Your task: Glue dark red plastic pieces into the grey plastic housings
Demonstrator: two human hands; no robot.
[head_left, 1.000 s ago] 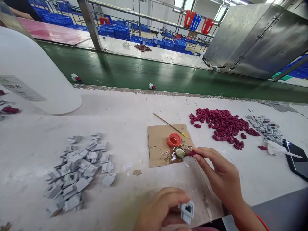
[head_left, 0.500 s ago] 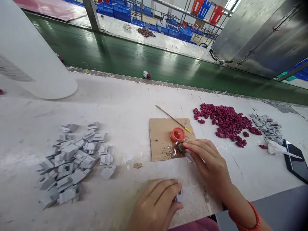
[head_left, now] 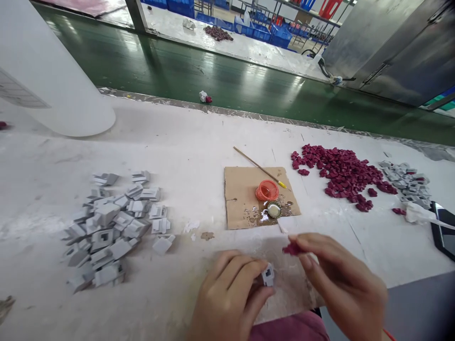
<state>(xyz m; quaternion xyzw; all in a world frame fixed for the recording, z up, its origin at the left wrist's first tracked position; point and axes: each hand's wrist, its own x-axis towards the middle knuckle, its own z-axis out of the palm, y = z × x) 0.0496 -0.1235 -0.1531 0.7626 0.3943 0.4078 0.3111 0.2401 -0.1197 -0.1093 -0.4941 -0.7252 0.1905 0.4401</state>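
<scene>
The left hand (head_left: pixel 227 296) lies at the near edge of the desk (head_left: pixel 199 142), fingers curled, pinching a small grey part (head_left: pixel 268 275) between thumb and fingertips; the part's open face looks right. Just right of it the right hand (head_left: pixel 341 279) pinches a small red piece (head_left: pixel 292 248) at its fingertips, held close above and right of the grey part, not touching it.

Just beyond the hands lies a square of cardboard (head_left: pixel 241 194), stained with wet spots on its near right part. On it stand an orange cap (head_left: pixel 267 190), open side up, with a little clear liquid showing inside, and a smaller metal cap (head_left: pixel 273 210) holding something pale. A thin stick (head_left: pixel 258 166) with a yellow tip rests across the cardboard's far right corner.

To the left, a heap of grey parts (head_left: pixel 113 227) spreads over the desk. To the right, well apart from the hands, lies a heap of red pieces (head_left: pixel 341 173), and further right a smaller heap of grey parts with red set in them (head_left: pixel 407 183). A dark phone (head_left: pixel 444 232) sits at the right edge. A large white roll (head_left: pixel 46 80) stands far left. Beyond the desk runs a green belt (head_left: pixel 249 90), with one white-and-red item (head_left: pixel 205 97) on it. Nothing lies between the two hands.
</scene>
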